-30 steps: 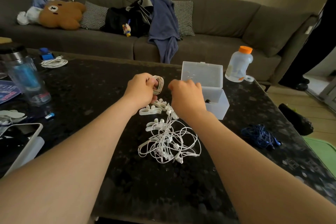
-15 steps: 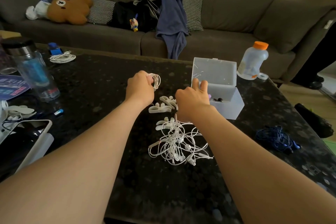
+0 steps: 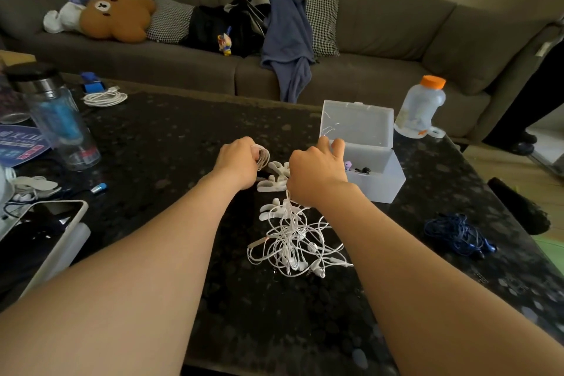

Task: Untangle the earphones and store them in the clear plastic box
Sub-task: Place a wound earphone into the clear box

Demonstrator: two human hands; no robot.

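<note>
My left hand [image 3: 236, 162] grips a small coil of white earphone cable [image 3: 263, 157] wound round its fingers, above the dark table [image 3: 171, 146]. My right hand [image 3: 316, 172] hovers beside it, back to the camera, two fingers raised by the left edge of the clear plastic box [image 3: 378, 192]. Its palm side is hidden. A taut white cable rises under its wrist from the tangle of white earphones [image 3: 293, 244]. The box's lid [image 3: 357, 123] stands open, and dark earbuds [image 3: 361, 169] lie inside.
White bone-shaped cable winders [image 3: 271, 185] lie between my hands. Blue earphones [image 3: 457, 233] sit right of the tangle and an orange-capped bottle [image 3: 419, 110] behind the box. At left stand a tumbler [image 3: 61, 125], a coiled white cable [image 3: 105, 98] and a tablet [image 3: 39, 232]. A sofa runs behind.
My right hand has moved right, away from the coil towards the box, and its fingers have uncurled. My left hand keeps hold of the coil.
</note>
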